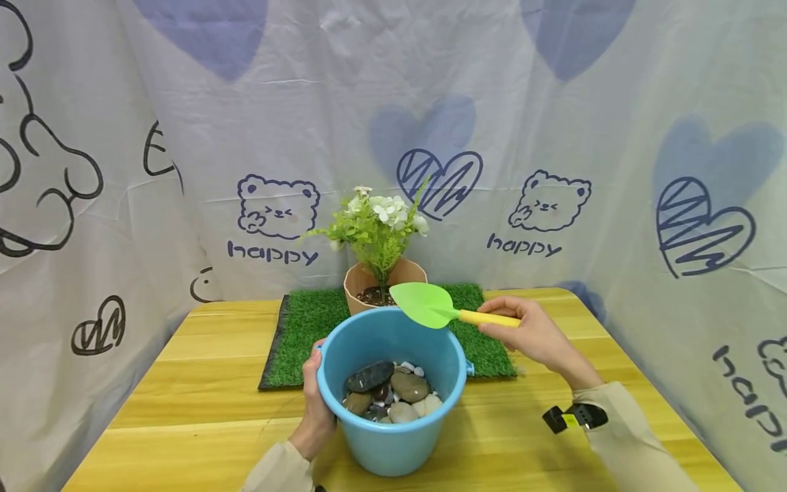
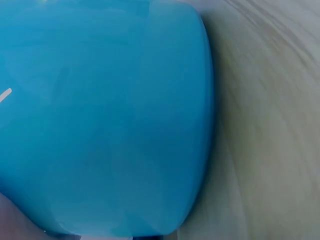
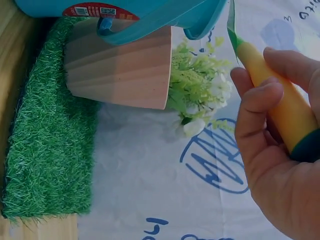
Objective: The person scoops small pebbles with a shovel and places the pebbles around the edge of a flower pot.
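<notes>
Holding one trowel (image 1: pixel 439 311), one bucket (image 1: pixel 393 447).

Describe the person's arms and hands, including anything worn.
The left sleeve and right sleeve are pale beige. The left hand and right hand are ungloved. A black strap with a yellow patch crosses the right sleeve; by the left, only a dark sliver shows.

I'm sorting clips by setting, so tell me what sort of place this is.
Probably a small staged tabletop set: printed cloth hangs around the wooden table, and a flowerpot stands on a grass mat.
</notes>
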A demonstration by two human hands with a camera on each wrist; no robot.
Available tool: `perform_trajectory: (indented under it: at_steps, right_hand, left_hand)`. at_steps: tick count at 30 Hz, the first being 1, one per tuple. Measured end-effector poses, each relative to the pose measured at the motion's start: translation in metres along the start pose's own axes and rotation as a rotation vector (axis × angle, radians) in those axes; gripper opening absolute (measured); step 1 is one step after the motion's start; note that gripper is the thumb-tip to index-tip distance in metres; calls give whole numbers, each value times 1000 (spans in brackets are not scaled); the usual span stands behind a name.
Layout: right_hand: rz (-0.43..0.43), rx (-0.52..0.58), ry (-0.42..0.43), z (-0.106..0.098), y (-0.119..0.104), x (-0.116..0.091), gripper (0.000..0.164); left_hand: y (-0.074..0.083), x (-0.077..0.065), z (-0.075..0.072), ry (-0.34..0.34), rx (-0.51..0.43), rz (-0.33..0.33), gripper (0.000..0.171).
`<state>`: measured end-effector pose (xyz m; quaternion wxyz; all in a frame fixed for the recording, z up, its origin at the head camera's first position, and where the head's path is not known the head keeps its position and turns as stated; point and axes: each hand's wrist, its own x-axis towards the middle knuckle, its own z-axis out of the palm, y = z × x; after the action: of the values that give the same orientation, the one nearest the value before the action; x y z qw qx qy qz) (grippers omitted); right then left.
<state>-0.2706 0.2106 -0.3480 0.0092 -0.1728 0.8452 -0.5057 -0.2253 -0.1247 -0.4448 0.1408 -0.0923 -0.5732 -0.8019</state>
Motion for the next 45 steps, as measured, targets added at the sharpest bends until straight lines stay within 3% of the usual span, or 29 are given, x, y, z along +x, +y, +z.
perform_trajectory:
  at_steps: [6,13,20,27,36,45]
  right_hand:
    - [-32,-32,43,0,-4,-1,35]
    - [-40,-3,61,2,-9,0,36]
    - [-64,23,65,5,-10,1,32]
    - [-90,-23,62,6,-18,2,33]
    - [-129,-52,89,18,-25,3,34]
    - [-231,-242,79,35,-42,0,19]
  left_hand:
    - [1,4,-7,1,90,-22,52]
    - [6,10,-12,50,162,11,48]
    - [13,13,-15,52,218,-34,43]
    - [26,23,-17,-44,270,-70,48]
    - [34,34,-26,-185,282,-211,56]
    - [39,35,-25,-204,294,-247,57]
